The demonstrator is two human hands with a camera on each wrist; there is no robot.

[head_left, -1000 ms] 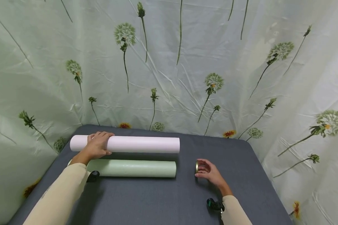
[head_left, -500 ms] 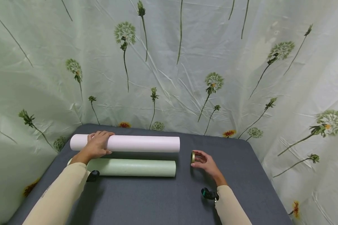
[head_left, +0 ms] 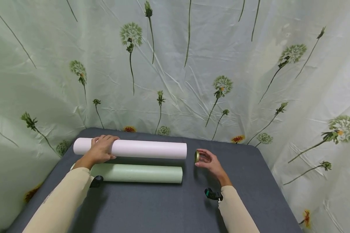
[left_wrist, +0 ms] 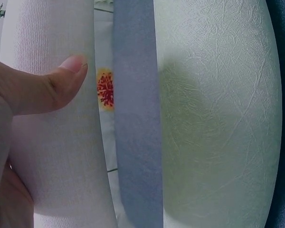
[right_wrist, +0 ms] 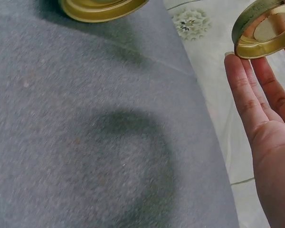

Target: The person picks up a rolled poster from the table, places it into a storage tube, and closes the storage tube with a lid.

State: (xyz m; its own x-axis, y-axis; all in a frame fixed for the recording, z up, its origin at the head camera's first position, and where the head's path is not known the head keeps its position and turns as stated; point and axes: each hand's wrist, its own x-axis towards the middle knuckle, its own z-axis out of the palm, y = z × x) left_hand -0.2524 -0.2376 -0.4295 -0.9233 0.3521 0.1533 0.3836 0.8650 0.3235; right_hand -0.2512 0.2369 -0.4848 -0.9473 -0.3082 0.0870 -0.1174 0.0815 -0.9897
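Observation:
My left hand grips a pale pink wallpaper roll near its left end. In the left wrist view the thumb lies across the roll's finely textured surface. Parallel to it, on the near side, is a pale green wallpaper roll, its left end partly hidden by my left arm. Just past the pink roll's right end, my right hand holds a round gold jar lid on edge, between thumb and fingers. The right wrist view shows the lid's hollow inside at the fingertips.
Dark grey cloth covers the table. A flower-print curtain hangs along the back and both sides. Another gold rim shows at the top edge of the right wrist view, with shadows on the cloth below.
My right hand has carried the lid leftward and farther from me, to beside the pink roll's right end. The left hand and both rolls stay in place.

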